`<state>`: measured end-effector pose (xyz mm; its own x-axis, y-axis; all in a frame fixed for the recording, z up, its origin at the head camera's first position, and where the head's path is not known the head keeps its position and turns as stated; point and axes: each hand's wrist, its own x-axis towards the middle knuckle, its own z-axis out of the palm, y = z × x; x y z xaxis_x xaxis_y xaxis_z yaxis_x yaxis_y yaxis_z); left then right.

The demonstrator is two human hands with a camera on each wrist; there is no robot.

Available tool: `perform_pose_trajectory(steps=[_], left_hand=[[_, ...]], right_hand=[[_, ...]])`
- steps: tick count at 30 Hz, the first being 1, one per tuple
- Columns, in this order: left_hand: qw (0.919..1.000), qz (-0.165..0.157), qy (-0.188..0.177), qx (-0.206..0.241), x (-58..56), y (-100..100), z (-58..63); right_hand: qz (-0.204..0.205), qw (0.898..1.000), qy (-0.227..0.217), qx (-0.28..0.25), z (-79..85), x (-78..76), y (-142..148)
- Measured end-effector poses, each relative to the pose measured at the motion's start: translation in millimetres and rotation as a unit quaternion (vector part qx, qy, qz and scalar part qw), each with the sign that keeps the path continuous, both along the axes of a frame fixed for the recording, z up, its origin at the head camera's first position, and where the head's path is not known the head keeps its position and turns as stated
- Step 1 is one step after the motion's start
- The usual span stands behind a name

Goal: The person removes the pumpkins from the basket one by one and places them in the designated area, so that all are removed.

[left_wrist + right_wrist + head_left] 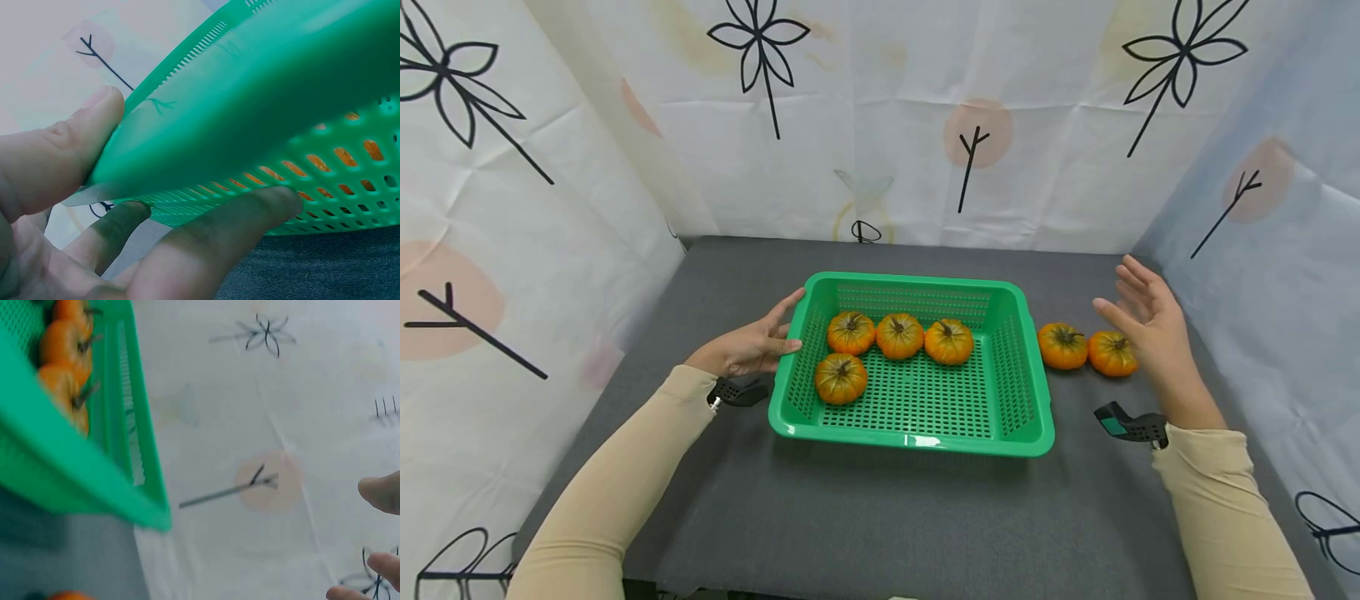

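A green plastic basket [910, 439] with slotted walls stands mid-table, holding several small orange pumpkins [900, 336] in its left and back part. At its left rim, my left hand [745, 343] pinches the edge, thumb over the rim and fingers under it against the outer wall [187, 144]. My right hand [1153, 333] is raised right of the basket with fingers spread, holding nothing. Close to it, two more pumpkins lie side by side on the table, one near the basket [1062, 346] and one partly behind the hand [1112, 353]. Only the right fingertips show in the right wrist view.
A dark grey cloth covers the table [880, 525]. White printed curtains [895, 125] enclose it at the back and both sides; the right one [1285, 275] hangs close to my right arm.
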<state>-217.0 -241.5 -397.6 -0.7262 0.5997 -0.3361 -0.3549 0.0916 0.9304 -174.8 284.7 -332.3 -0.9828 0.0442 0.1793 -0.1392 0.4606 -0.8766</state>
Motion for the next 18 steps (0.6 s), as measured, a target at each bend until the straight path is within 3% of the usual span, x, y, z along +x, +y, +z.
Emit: perform_pose_trajectory(steps=[6, 12, 18], left_hand=[[1.0000, 0.000, -0.004, -0.001, -0.3, -0.7, -1.2], [1.0000, 0.000, -0.005, -0.002, -0.3, -1.1, -1.3], [1.0000, 0.001, -0.007, -0.002, -0.2, -0.1, 0.6]], right_hand=[[0.066, 0.994, 0.035, -0.079, 13.4, 0.7, -33.7], [0.138, 0.978, 0.063, -0.146, 20.3, 4.9, -63.9], [0.205, 0.959, 0.073, -0.180, 18.0, 3.4, -94.6]])
